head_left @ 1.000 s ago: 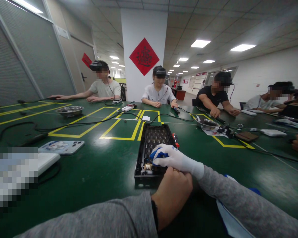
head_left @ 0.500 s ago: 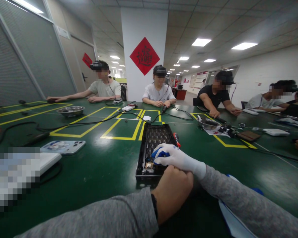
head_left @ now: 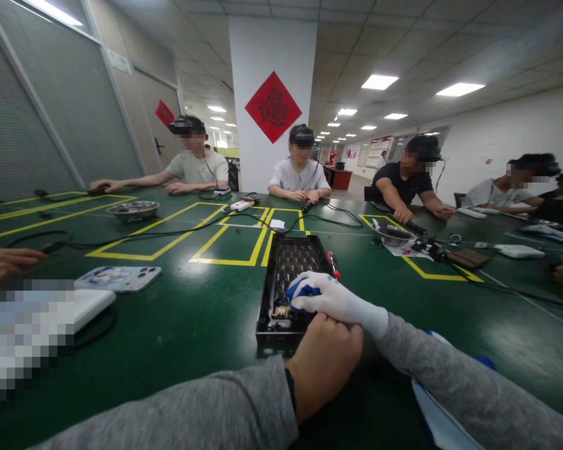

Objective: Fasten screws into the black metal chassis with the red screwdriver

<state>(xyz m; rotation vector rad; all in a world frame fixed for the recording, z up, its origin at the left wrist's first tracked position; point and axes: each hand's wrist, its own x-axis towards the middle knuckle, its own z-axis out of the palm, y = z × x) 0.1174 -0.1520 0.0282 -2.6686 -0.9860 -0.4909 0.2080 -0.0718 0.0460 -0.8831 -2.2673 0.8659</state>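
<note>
A long black case (head_left: 268, 278) lies lengthwise before me, with rows of small metal pieces like screwdriver bits in it. A small tan block (head_left: 280, 311) sits at its near end. My right hand (head_left: 321, 294) wears a white glove with a blue palm side and rests over the case's near right part, fingers curled; what lies under them is hidden. My bare left hand (head_left: 326, 359) is closed in a fist against the underside of the gloved hand near the wrist. Its fingertips are out of sight. A red-and-black tool (head_left: 333, 265) lies against the case's right side.
Left stand a phone (head_left: 119, 279) and a white box (head_left: 91, 306), with a co-worker's hand (head_left: 9, 262) behind. A blue-and-white item (head_left: 485, 361) lies partly under my right sleeve. Metal bowls (head_left: 134, 212), (head_left: 391, 234) and black cables lie farther off. Several people sit around the green table (head_left: 192, 325).
At the left edge a co-worker's hand has come farther into view, beside a black cable end. My own two hands have barely moved.
</note>
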